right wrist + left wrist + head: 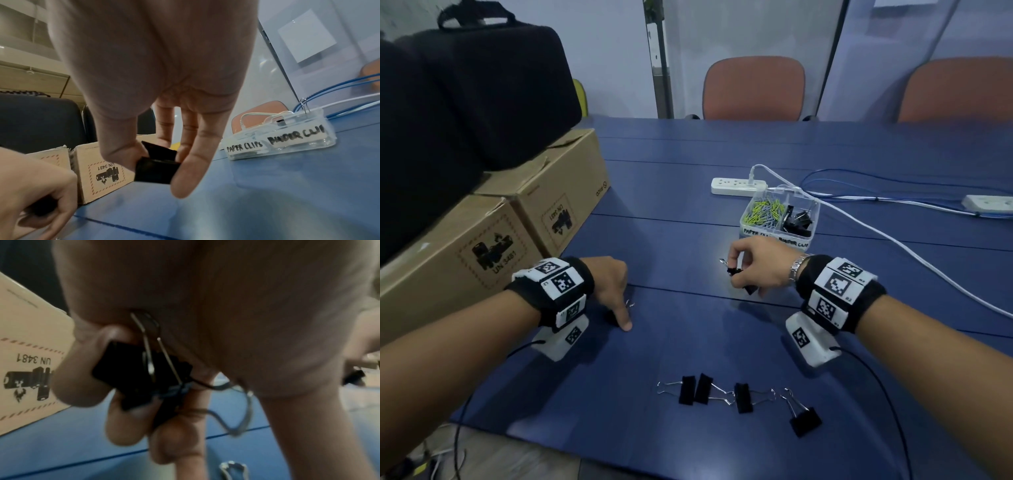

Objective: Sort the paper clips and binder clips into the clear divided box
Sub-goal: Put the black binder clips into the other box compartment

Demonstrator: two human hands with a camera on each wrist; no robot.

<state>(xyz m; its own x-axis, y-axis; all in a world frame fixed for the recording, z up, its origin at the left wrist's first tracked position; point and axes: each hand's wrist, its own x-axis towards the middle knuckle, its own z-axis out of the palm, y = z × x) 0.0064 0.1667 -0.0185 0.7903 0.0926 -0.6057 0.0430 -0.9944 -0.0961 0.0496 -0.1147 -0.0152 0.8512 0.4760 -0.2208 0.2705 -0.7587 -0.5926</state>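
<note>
While both the left hand (610,287) and right hand (756,263) grip binder clips (156,168), carry them to the box (777,236) at one o'clock, right compartment.

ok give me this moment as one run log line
left hand: grips black binder clips | right hand: pinches black binder clips | loose binder clips: four, near table edge | divided box: both compartments partly filled

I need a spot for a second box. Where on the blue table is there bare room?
Bare patches: between the left hand and right hand; left of the divided box, toward the cardboard boxes; the far strip before the chairs. Crowded: the near edge with four binder clips; cables and power strips right of the box.
</note>
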